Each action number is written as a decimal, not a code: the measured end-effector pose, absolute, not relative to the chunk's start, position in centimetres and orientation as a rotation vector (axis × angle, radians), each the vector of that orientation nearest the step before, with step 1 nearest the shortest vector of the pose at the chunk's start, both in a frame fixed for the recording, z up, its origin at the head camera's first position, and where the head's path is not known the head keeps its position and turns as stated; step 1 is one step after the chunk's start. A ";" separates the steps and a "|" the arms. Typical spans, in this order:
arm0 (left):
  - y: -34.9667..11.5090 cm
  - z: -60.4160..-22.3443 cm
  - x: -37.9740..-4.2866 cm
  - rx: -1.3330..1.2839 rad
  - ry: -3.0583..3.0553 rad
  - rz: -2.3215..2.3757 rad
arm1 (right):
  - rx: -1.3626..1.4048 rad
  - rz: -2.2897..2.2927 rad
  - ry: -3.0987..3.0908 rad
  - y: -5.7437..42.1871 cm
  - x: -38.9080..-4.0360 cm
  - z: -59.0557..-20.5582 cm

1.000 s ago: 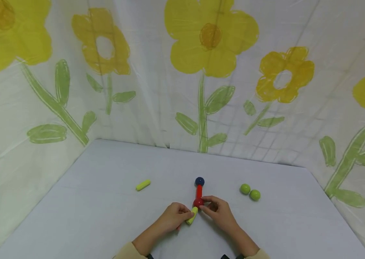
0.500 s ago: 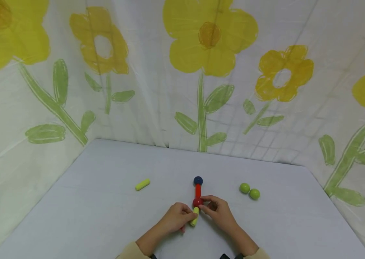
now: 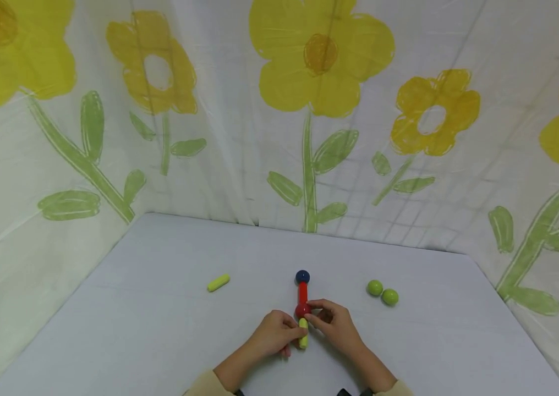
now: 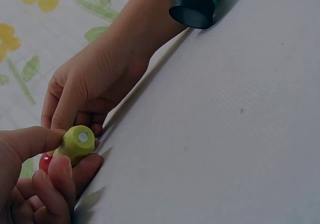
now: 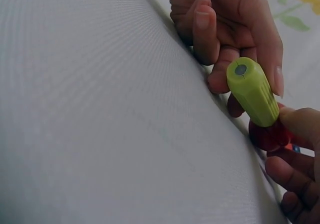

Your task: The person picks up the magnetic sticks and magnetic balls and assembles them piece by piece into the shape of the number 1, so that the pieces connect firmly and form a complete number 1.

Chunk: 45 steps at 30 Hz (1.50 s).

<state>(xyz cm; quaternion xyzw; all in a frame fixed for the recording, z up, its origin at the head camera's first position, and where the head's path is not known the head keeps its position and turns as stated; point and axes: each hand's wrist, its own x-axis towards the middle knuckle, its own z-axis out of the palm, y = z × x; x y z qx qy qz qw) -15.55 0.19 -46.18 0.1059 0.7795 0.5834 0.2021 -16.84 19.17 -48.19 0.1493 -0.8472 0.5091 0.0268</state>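
Observation:
My left hand (image 3: pixel 270 334) pinches a yellow-green magnetic rod (image 3: pixel 303 341) between thumb and fingers. The rod's near end shows a round grey metal disc (image 5: pixel 241 70) in the right wrist view. Its far end meets a glossy red ball (image 3: pixel 302 311), which my right hand (image 3: pixel 335 325) pinches from the right side. Beyond that ball runs a red rod (image 3: pixel 302 293), with a dark blue ball (image 3: pixel 302 276) at its far end. Ball, rod and ball stand in one line with the yellow-green rod. In the left wrist view, fingers hide most of the red ball.
A second yellow-green rod (image 3: pixel 218 282) lies on the white tabletop (image 3: pixel 160 319) to the left. Two light green balls (image 3: pixel 382 293) sit side by side at the right. Behind the table hangs a curtain (image 3: pixel 230 165) printed with yellow flowers.
The left hand has shifted slightly right, turning the yellow-green rod from a slant into line with the red rod. The right hand stays at the red ball.

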 end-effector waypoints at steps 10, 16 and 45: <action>-0.1 -46.4 -15.8 0.285 2.160 1.597 | 0.458 1.546 -2.609 19.0 -16.8 -48.2; 0.1 -46.5 -15.9 0.279 2.155 1.592 | 0.436 1.547 -2.627 19.2 -16.8 -48.2; 0.1 -46.4 -15.7 0.276 2.138 1.627 | 0.045 1.549 -2.567 22.2 -17.3 -46.4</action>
